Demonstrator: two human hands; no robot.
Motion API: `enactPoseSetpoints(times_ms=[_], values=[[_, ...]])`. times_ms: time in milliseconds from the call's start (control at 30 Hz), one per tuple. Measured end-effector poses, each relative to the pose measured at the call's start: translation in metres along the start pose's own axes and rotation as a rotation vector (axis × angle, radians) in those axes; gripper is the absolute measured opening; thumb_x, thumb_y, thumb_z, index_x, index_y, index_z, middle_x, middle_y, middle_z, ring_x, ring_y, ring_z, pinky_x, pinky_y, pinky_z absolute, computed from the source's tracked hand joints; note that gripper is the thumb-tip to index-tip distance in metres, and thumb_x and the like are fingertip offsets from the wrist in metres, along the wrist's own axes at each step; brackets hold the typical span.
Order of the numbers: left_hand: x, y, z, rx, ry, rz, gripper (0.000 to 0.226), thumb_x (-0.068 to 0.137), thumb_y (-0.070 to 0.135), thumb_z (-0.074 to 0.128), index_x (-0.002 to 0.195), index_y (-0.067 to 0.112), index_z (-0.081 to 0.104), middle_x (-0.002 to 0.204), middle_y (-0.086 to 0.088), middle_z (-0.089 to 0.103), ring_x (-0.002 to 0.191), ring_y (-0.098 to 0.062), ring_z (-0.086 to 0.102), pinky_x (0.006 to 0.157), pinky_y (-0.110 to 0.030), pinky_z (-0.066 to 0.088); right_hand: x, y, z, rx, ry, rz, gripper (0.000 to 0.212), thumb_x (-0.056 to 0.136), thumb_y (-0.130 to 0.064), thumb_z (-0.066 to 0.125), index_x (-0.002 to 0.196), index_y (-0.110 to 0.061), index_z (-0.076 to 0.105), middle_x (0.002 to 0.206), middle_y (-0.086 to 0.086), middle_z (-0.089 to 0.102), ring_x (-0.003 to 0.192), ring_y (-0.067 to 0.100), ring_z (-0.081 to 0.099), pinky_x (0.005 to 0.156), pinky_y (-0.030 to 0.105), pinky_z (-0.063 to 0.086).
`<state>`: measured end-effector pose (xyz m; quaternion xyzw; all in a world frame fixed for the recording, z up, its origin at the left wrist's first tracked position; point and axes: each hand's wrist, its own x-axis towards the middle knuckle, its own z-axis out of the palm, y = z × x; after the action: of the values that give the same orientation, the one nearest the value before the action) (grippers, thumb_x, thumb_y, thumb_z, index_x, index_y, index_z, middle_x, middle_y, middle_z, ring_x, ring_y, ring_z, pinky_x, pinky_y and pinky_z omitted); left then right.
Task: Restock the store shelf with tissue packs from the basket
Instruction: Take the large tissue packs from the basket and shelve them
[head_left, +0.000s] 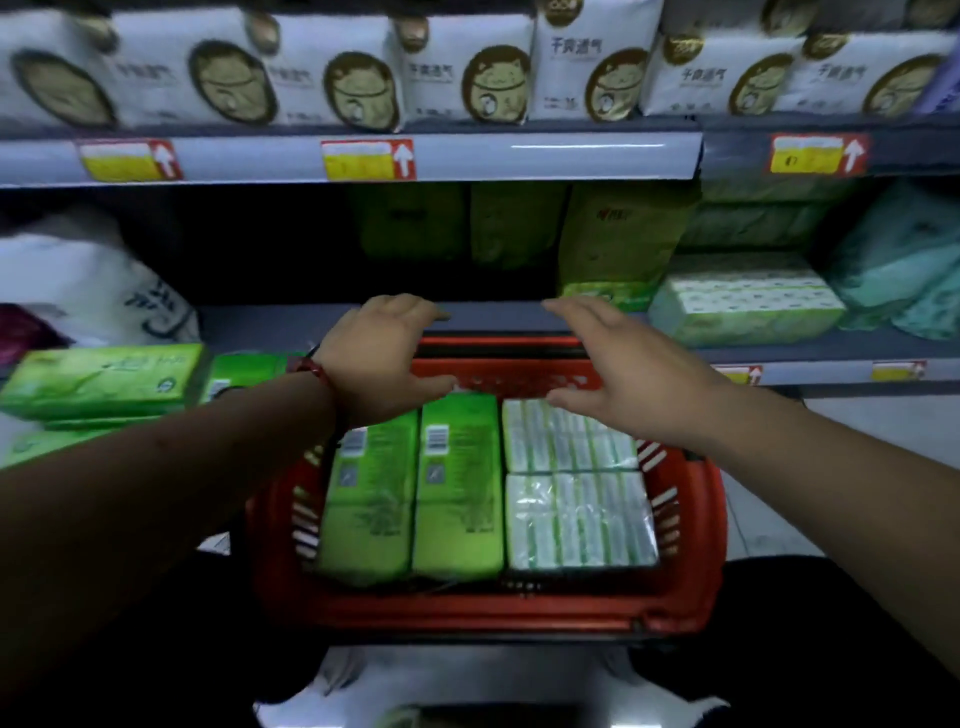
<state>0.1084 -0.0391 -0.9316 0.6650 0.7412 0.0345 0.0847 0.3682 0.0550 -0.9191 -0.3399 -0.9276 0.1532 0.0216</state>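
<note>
A red basket (691, 545) sits low in front of me, below the shelf. Two bright green tissue packs (410, 499) lie side by side in its left half. Two white packs with green stripes (576, 488) fill its right half. My left hand (379, 353) hovers over the basket's far left end, fingers relaxed, holding nothing. Over the far right end, my right hand (623, 369) is spread with straight fingers, also holding nothing. The lower shelf (291, 322) has a dark gap behind my hands.
Green tissue packs (104, 379) lie on the lower shelf at left. A white-green pack (743, 301) and olive-green bags (618, 234) stand at right. White packs with round gold prints (332, 73) line the upper shelf. A white bag (88, 280) sits at far left.
</note>
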Motion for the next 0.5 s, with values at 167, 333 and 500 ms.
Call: enactPoseSetpoints(times_ms=[167, 333, 500], values=[[-0.045, -0.020, 0.019, 0.023, 0.017, 0.008, 0.081, 0.078, 0.070, 0.062, 0.144, 0.024, 0.049, 0.140, -0.004, 0.058, 0.127, -0.031, 0.052, 0.106, -0.044, 0.044, -0.016, -0.029, 0.032, 0.019, -0.084, -0.011, 0.094, 0.090, -0.051, 0.073, 0.163, -0.026, 0.018, 0.166, -0.001, 0.025, 0.145, 0.026, 0.040, 0.113, 0.044, 0.041], [-0.060, -0.008, 0.050, -0.067, -0.090, -0.019, 0.089, 0.077, 0.077, 0.056, 0.149, 0.028, 0.041, 0.151, -0.002, 0.049, 0.137, -0.029, 0.044, 0.112, -0.045, 0.040, -0.030, -0.035, 0.068, -0.006, -0.205, -0.020, 0.094, 0.091, -0.049, 0.072, 0.162, -0.022, 0.018, 0.164, 0.003, 0.026, 0.142, 0.027, 0.042, 0.112, 0.041, 0.041], [-0.049, 0.053, 0.073, -0.068, -0.147, 0.176, 0.092, 0.079, 0.076, 0.059, 0.153, 0.029, 0.034, 0.154, 0.001, 0.044, 0.142, -0.024, 0.038, 0.115, -0.043, 0.035, -0.043, -0.023, 0.084, -0.035, -0.274, -0.003, 0.091, 0.088, -0.058, 0.071, 0.158, -0.020, 0.027, 0.150, 0.003, 0.038, 0.131, 0.025, 0.048, 0.105, 0.040, 0.046]])
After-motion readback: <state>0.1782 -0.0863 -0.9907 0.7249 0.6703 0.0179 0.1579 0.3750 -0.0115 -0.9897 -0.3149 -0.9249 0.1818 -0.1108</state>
